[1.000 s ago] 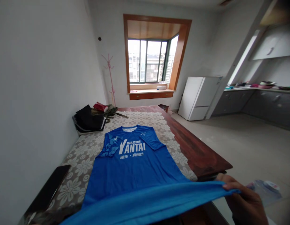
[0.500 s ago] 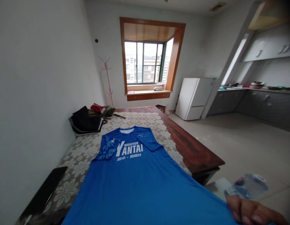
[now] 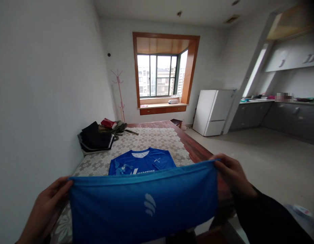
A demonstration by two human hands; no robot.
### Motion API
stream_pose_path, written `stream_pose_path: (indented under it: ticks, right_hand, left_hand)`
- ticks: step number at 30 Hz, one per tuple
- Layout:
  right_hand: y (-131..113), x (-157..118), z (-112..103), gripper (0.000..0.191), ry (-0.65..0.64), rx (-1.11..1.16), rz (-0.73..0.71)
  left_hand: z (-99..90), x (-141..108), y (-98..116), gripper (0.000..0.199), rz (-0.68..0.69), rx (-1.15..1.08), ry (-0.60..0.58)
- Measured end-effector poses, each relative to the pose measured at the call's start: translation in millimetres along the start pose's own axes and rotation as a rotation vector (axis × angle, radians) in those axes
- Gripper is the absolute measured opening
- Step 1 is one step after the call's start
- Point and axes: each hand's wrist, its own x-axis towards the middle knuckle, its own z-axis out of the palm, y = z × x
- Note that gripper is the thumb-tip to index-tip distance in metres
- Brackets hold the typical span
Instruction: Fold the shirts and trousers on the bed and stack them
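A blue T-shirt (image 3: 116, 206) is stretched between my two hands, its hem edge raised level across the front. My left hand (image 3: 54, 195) pinches the left corner of the hem. At the right corner, my right hand (image 3: 231, 169) grips the hem between thumb and fingers. The lifted part hangs down toward me and shows a pale wing-like mark. Beyond it, the collar and shoulders lie flat on the floral tablecloth (image 3: 157, 137), with the white lettering mostly hidden behind the raised cloth.
The cloth covers a reddish wooden table (image 3: 194, 149). A black folder-like item (image 3: 96, 139) and a red packet (image 3: 108, 123) lie at the far left by the wall. A clear plastic container (image 3: 302, 213) stands low at the right. A white fridge (image 3: 210, 112) is farther back.
The shirt's hem has come up off the table and folded toward the collar. Both hands now show, holding its corners; before, only my right hand was in view, lower right.
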Motion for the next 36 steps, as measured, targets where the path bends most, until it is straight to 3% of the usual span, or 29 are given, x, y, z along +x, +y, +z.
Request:
stream_pose_path:
  ticks: [2,6,9,12,17,21,25,31,36]
  right_hand:
    - [20.9,54.6,28.2,0.036,-0.070,0.038,0.033]
    - [88.2,152.0,77.7,0.052,-0.173,-0.051,0.101]
    - [140.3,191.5,108.3,0.055,-0.224,-0.206,0.123]
    - [184.9,204.4,129.2,0.046,-0.211,-0.312,0.114]
    - [238.7,206.2,137.2,0.028,-0.117,-0.491,0.093]
    - [257.5,207.6,133.3,0.029,-0.116,-0.543,0.116]
    - [258.3,206.8,131.1,0.041,-0.203,-0.494,0.112]
    - [250.7,202.1,129.1,0.013,-0.274,-0.576,0.036]
    - [237.6,202.0,135.8,0.024,-0.303,-0.564,0.034]
  left_hand:
    - [29.9,46.8,-1.8,0.073,0.053,0.061,-0.164]
    - [88.4,148.8,-25.6,0.062,0.148,0.292,-0.242]
    - [119.8,203.4,-57.9,0.057,0.163,0.361,-0.219]
    - [137.9,233.2,-90.6,0.053,0.212,0.426,-0.194]
    - [143.9,253.6,-125.5,0.045,0.280,0.555,-0.142]
    - [142.2,258.1,-134.9,0.043,0.283,0.634,-0.153]
    - [142.5,256.8,-136.5,0.048,0.286,0.655,-0.180]
    - [141.0,248.8,-131.6,0.027,0.368,0.812,-0.203]
    - [145.2,249.5,-125.4,0.032,0.296,0.786,-0.177]
